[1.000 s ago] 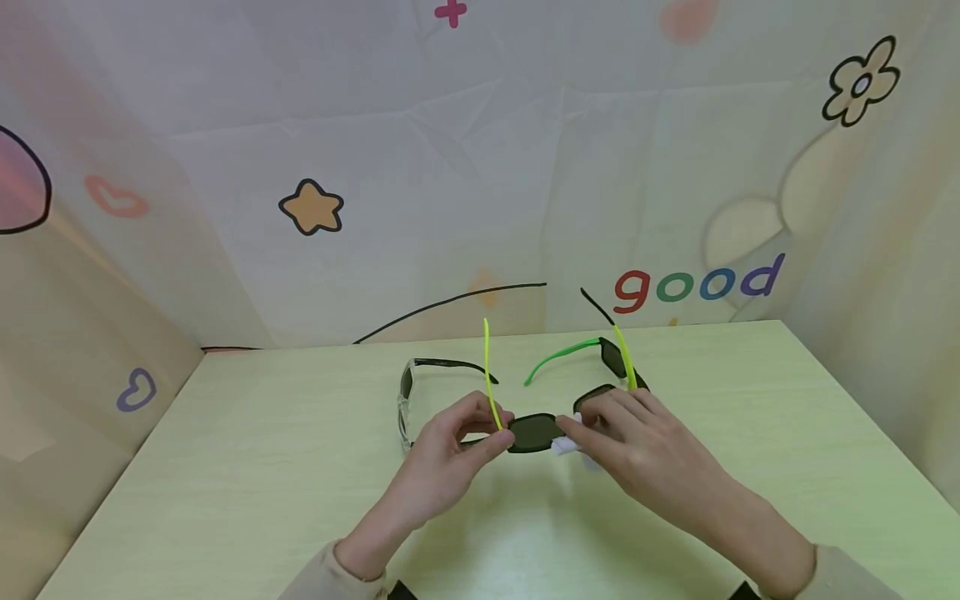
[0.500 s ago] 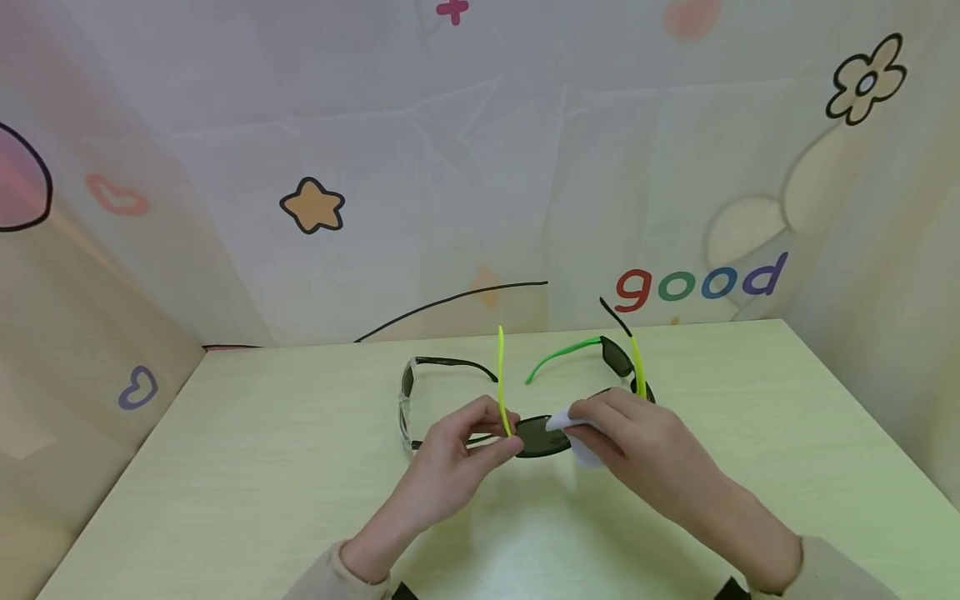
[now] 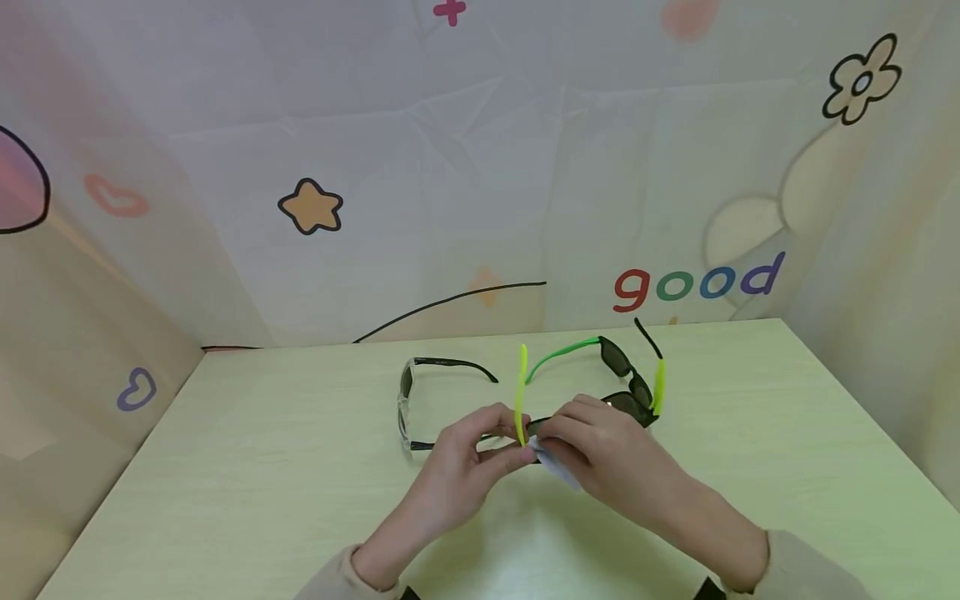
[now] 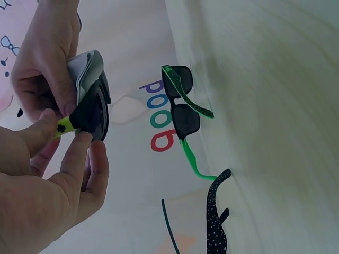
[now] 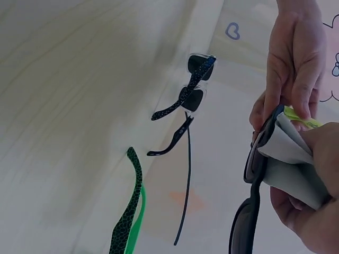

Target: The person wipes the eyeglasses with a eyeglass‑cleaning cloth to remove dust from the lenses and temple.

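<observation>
Dark sunglasses with yellow temples [image 3: 632,406] are held up above the table between both hands. My left hand [image 3: 468,462] pinches them at the left end, by the hinge of the yellow temple [image 4: 64,127]. A white cloth [image 3: 555,463] is bunched in my right hand [image 3: 611,454], whose fingers grip it against the left lens. Both wrist views show that cloth [image 5: 291,164] folded over the lens side of the frame. In the head view my right hand hides most of the left lens.
Clear-framed sunglasses [image 3: 405,404] with black temples stand on the table [image 3: 225,483] behind my left hand. Green-templed sunglasses [image 3: 617,357] lie behind the held pair, close to the table's back edge. A printed curtain [image 3: 420,167] hangs behind the table.
The sunglasses have shifted right and turned a little. My right hand has slid left with the cloth, from the middle of the frame to the left lens beside my left fingers.
</observation>
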`<state>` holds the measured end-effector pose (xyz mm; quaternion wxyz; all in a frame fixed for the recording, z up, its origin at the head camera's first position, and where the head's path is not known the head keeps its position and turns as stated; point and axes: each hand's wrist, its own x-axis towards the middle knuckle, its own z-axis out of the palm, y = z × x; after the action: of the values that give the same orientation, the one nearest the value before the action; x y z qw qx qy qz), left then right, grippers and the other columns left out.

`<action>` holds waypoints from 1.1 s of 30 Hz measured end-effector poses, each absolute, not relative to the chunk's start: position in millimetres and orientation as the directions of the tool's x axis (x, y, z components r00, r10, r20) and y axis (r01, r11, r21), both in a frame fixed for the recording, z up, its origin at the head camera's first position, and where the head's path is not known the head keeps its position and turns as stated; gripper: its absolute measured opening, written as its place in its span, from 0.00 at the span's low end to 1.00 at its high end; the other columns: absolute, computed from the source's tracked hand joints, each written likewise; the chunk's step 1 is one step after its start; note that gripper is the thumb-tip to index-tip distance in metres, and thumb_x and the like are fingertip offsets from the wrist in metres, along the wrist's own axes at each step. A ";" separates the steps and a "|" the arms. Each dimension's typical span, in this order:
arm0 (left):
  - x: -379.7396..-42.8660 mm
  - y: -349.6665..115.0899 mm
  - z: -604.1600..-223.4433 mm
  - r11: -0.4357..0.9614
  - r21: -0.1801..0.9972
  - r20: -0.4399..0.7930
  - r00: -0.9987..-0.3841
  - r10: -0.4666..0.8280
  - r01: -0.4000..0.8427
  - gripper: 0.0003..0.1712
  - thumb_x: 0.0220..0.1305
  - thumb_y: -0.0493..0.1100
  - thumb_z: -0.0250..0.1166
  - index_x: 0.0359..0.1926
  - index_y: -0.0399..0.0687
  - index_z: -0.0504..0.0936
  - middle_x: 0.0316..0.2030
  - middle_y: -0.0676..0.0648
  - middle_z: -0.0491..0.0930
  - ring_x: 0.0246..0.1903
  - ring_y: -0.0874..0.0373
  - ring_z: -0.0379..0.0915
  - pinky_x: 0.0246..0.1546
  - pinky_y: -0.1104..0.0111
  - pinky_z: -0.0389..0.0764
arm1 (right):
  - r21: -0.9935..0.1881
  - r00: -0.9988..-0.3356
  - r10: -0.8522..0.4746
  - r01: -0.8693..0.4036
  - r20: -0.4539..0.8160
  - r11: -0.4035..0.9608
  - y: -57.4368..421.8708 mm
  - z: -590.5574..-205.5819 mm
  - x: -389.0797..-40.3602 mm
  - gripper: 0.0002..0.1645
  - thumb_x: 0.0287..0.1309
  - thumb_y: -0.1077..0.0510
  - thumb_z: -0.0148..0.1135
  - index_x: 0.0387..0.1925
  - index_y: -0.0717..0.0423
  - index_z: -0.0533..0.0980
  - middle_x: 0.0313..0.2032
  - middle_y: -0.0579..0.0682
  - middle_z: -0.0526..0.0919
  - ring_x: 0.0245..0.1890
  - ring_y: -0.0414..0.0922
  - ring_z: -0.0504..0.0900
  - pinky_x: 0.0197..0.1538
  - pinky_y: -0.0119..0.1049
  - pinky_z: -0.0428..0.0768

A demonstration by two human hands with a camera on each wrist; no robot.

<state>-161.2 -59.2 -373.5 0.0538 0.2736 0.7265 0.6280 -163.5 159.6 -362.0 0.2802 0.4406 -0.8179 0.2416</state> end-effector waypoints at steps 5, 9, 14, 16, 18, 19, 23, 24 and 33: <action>-161.2 -59.0 -375.6 0.041 0.944 0.266 -0.832 0.487 0.326 0.08 0.65 0.31 0.70 0.42 0.39 0.81 0.45 0.44 0.82 0.54 0.50 0.79 0.50 0.62 0.85 | -0.140 -0.481 -0.582 -0.834 0.656 0.533 157.5 -364.9 -165.9 0.14 0.46 0.71 0.80 0.35 0.57 0.86 0.32 0.44 0.79 0.32 0.39 0.77 0.33 0.27 0.80; -161.0 -58.3 -377.1 0.037 0.943 0.269 -0.821 0.504 0.331 0.09 0.65 0.31 0.70 0.45 0.38 0.81 0.45 0.40 0.81 0.55 0.49 0.78 0.52 0.63 0.84 | -0.093 -0.508 -0.581 -0.798 0.636 0.595 156.0 -364.7 -164.3 0.13 0.45 0.70 0.81 0.32 0.58 0.85 0.29 0.45 0.75 0.30 0.40 0.73 0.29 0.26 0.78; -160.7 -57.4 -378.0 0.061 0.936 0.270 -0.819 0.506 0.346 0.09 0.64 0.30 0.71 0.44 0.39 0.81 0.43 0.43 0.80 0.53 0.51 0.77 0.53 0.64 0.83 | -0.029 -0.575 -0.585 -0.727 0.572 0.686 155.2 -362.1 -160.3 0.12 0.46 0.69 0.81 0.31 0.59 0.84 0.30 0.47 0.75 0.31 0.42 0.73 0.31 0.31 0.80; -160.3 -57.3 -378.5 0.073 0.933 0.271 -0.819 0.506 0.353 0.09 0.64 0.30 0.71 0.43 0.40 0.81 0.42 0.44 0.80 0.53 0.51 0.77 0.53 0.65 0.83 | -0.030 -0.602 -0.584 -0.709 0.545 0.704 155.3 -361.4 -158.9 0.12 0.47 0.68 0.81 0.32 0.59 0.84 0.30 0.48 0.76 0.32 0.43 0.74 0.32 0.31 0.81; -159.9 -57.4 -378.9 0.090 0.928 0.271 -0.819 0.506 0.362 0.09 0.64 0.31 0.71 0.43 0.40 0.81 0.42 0.46 0.80 0.52 0.52 0.77 0.53 0.65 0.83 | -0.060 -0.628 -0.574 -0.701 0.525 0.711 155.4 -360.8 -158.4 0.11 0.48 0.68 0.80 0.32 0.59 0.84 0.30 0.47 0.77 0.32 0.42 0.75 0.32 0.31 0.82; -159.6 -57.6 -379.1 0.097 0.925 0.273 -0.819 0.506 0.368 0.09 0.64 0.32 0.71 0.43 0.41 0.82 0.42 0.46 0.81 0.52 0.52 0.77 0.53 0.66 0.83 | -0.084 -0.640 -0.568 -0.699 0.518 0.710 155.5 -360.4 -158.4 0.10 0.48 0.68 0.80 0.32 0.58 0.85 0.30 0.46 0.77 0.32 0.42 0.75 0.33 0.31 0.82; -158.6 -58.2 -378.6 0.104 0.919 0.281 -0.817 0.504 0.380 0.08 0.64 0.32 0.71 0.43 0.41 0.82 0.42 0.44 0.81 0.52 0.49 0.77 0.54 0.66 0.83 | -0.192 -0.671 -0.548 -0.703 0.499 0.685 156.6 -358.7 -158.5 0.10 0.49 0.67 0.80 0.34 0.55 0.87 0.30 0.42 0.80 0.32 0.39 0.78 0.34 0.31 0.82; -158.7 -58.2 -378.4 0.100 0.920 0.281 -0.817 0.503 0.378 0.08 0.65 0.32 0.71 0.44 0.40 0.82 0.43 0.43 0.81 0.52 0.49 0.77 0.54 0.65 0.83 | -0.216 -0.674 -0.547 -0.706 0.496 0.675 156.8 -358.4 -158.7 0.10 0.50 0.66 0.80 0.34 0.54 0.88 0.30 0.41 0.81 0.32 0.39 0.79 0.34 0.31 0.82; -159.2 -57.9 -378.4 0.079 0.920 0.298 -0.817 0.493 0.384 0.09 0.65 0.33 0.70 0.45 0.43 0.83 0.44 0.46 0.81 0.52 0.49 0.77 0.55 0.65 0.82 | -0.281 -0.675 -0.565 -0.725 0.475 0.629 154.4 -360.9 -159.8 0.08 0.55 0.62 0.78 0.36 0.48 0.88 0.31 0.38 0.79 0.30 0.34 0.76 0.31 0.29 0.79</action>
<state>-159.2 -57.9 -378.4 0.0450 0.2991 0.7331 0.6091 -159.8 154.4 -360.9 0.1734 0.3640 -0.8857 0.2301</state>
